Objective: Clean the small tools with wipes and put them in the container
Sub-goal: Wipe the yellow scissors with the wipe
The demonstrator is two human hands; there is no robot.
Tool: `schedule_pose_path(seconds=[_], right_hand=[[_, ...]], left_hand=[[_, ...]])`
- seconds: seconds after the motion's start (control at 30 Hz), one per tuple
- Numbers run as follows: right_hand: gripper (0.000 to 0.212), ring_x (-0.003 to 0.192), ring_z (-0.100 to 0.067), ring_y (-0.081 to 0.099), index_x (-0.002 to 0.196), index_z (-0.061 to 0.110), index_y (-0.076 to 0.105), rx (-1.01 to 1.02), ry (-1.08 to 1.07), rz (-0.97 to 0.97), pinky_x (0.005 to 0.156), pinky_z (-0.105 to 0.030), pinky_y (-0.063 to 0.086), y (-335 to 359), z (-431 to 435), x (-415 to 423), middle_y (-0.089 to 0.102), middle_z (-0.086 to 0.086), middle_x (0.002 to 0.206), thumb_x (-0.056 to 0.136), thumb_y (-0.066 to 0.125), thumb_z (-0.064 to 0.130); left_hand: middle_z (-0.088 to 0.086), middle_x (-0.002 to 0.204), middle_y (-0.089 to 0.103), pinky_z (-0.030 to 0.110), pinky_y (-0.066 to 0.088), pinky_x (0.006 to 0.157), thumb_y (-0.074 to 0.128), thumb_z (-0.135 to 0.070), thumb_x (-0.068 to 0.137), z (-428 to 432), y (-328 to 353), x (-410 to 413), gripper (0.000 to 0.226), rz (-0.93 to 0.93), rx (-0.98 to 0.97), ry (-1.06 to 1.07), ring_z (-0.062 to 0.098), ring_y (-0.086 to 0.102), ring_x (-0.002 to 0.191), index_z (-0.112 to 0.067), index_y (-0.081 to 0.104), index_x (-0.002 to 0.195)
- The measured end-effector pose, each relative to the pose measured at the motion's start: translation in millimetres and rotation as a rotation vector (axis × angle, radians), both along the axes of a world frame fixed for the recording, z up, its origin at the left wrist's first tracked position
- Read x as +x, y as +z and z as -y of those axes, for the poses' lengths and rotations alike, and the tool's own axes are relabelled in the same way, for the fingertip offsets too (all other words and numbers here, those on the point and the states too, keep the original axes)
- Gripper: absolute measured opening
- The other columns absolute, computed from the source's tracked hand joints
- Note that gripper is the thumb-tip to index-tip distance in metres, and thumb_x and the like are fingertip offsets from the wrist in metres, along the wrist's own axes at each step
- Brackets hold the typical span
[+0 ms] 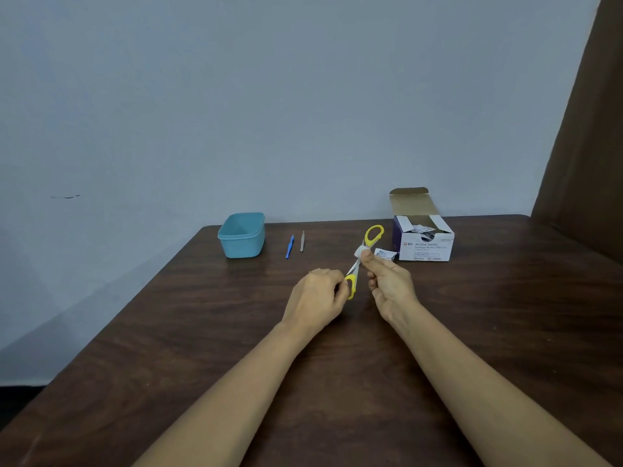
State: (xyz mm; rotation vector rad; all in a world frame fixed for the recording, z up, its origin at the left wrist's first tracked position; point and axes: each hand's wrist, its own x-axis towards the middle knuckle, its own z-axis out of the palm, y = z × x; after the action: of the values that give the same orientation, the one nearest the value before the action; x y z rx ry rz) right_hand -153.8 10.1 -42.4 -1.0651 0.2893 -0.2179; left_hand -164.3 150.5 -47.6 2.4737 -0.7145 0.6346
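- Our right fingertips [368,257] pinch a white wipe [358,252] folded round the metal middle of the scissors [353,266], and the other fingers of the right hand [387,284] curl loosely below
- Our left fingers [339,287] curl round the nearer yellow loop, so the left hand [320,291] holds the tool in the air above the table [337,382], between the two hands
- The long axis runs on a slant, from the near loop at lower left to the far loop at upper right; with a loop at each end the blades look swung wide apart, and we cannot tell where the tips point
- We judge it light and stiff, slick on wet steel and sharp at the edges: best held by the plastic loops, wiping along the flat
- The teal container [241,247] stands well apart to the left, a blue tool [290,247] and a grey tool [302,241] lie between, and the swab box [424,246] sits open beyond the right hand
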Motion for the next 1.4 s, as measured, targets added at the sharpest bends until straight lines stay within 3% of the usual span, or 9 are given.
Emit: schedule_pose_path(seconds=[0.1, 0.37, 0.57, 0.8, 0.93, 1.1, 1.3, 1.4], right_hand=[[0.010, 0.060, -0.006, 0.037, 0.084, 0.012, 0.070, -0.035, 0.052, -0.009, 0.056, -0.017, 0.035, 1, 2, 1, 0.060, 0.001, 0.077, 0.080, 0.075, 0.018], [0.012, 0.056, -0.004, 0.039, 0.080, 0.012, 0.067, 0.191, -0.102, 0.007, 0.046, -0.015, 0.033, 5, 9, -1, 0.063, 0.001, 0.079, 0.079, 0.077, 0.019], [0.011, 0.058, -0.005, 0.040, 0.079, 0.012, 0.067, 0.283, -0.127, 0.021, 0.050, -0.016, 0.033, 6, 9, -1, 0.065, 0.001, 0.079, 0.077, 0.078, 0.016], [0.009, 0.058, -0.004, 0.040, 0.085, 0.010, 0.071, 0.135, -0.009, 0.015, 0.052, -0.015, 0.034, 4, 8, -1, 0.069, 0.007, 0.072, 0.079, 0.076, 0.014], [0.011, 0.057, -0.004, 0.041, 0.082, 0.012, 0.068, 0.274, -0.084, 0.012, 0.053, -0.016, 0.033, 6, 13, 0, 0.064, 0.002, 0.077, 0.077, 0.077, 0.014], [0.010, 0.058, -0.005, 0.040, 0.081, 0.013, 0.065, 0.362, -0.104, 0.023, 0.056, -0.017, 0.030, 6, 16, 1, 0.063, 0.000, 0.079, 0.080, 0.074, 0.014], [0.005, 0.058, -0.005, 0.037, 0.078, 0.014, 0.073, 0.087, -0.008, 0.028, 0.055, -0.018, 0.031, 1, 6, 0, 0.060, 0.003, 0.074, 0.078, 0.077, 0.016], [0.007, 0.057, -0.004, 0.036, 0.081, 0.013, 0.071, 0.129, -0.059, 0.033, 0.052, -0.016, 0.031, 2, 6, 0, 0.059, 0.002, 0.075, 0.078, 0.077, 0.016]], left_hand=[[-0.001, 0.072, 0.057, 0.031, 0.042, 0.061, 0.049, -0.020, 0.094, -2, 1, 1, 0.023, 0.003, 0.005, 0.007, 0.013, 0.049, 0.070, -0.011, 0.060, 0.076], [0.001, 0.071, 0.055, 0.036, 0.044, 0.062, 0.049, -0.022, 0.094, 7, 2, 0, 0.024, 0.056, 0.071, -0.041, 0.014, 0.043, 0.070, -0.009, 0.058, 0.076], [0.000, 0.073, 0.054, 0.032, 0.040, 0.061, 0.048, -0.023, 0.094, 8, 2, -3, 0.024, 0.067, 0.093, -0.036, 0.014, 0.044, 0.072, -0.009, 0.059, 0.079], [0.005, 0.078, 0.060, 0.033, 0.043, 0.061, 0.048, -0.023, 0.094, 5, 2, -1, 0.024, 0.070, 0.102, 0.010, 0.020, 0.054, 0.078, -0.008, 0.060, 0.080], [0.003, 0.074, 0.055, 0.029, 0.034, 0.059, 0.049, -0.022, 0.094, 8, 3, -3, 0.023, 0.076, 0.125, -0.023, 0.016, 0.046, 0.072, -0.008, 0.058, 0.078], [0.005, 0.077, 0.059, 0.030, 0.036, 0.059, 0.048, -0.023, 0.095, 8, 4, -5, 0.023, 0.085, 0.152, -0.033, 0.015, 0.044, 0.072, -0.009, 0.057, 0.079], [0.002, 0.076, 0.059, 0.036, 0.047, 0.059, 0.048, -0.025, 0.094, 4, 1, 0, 0.025, 0.095, 0.123, 0.026, 0.019, 0.053, 0.075, -0.009, 0.060, 0.078], [0.003, 0.075, 0.057, 0.035, 0.043, 0.059, 0.048, -0.023, 0.093, 5, 2, 1, 0.024, 0.083, 0.130, -0.001, 0.019, 0.052, 0.074, -0.009, 0.058, 0.077]])
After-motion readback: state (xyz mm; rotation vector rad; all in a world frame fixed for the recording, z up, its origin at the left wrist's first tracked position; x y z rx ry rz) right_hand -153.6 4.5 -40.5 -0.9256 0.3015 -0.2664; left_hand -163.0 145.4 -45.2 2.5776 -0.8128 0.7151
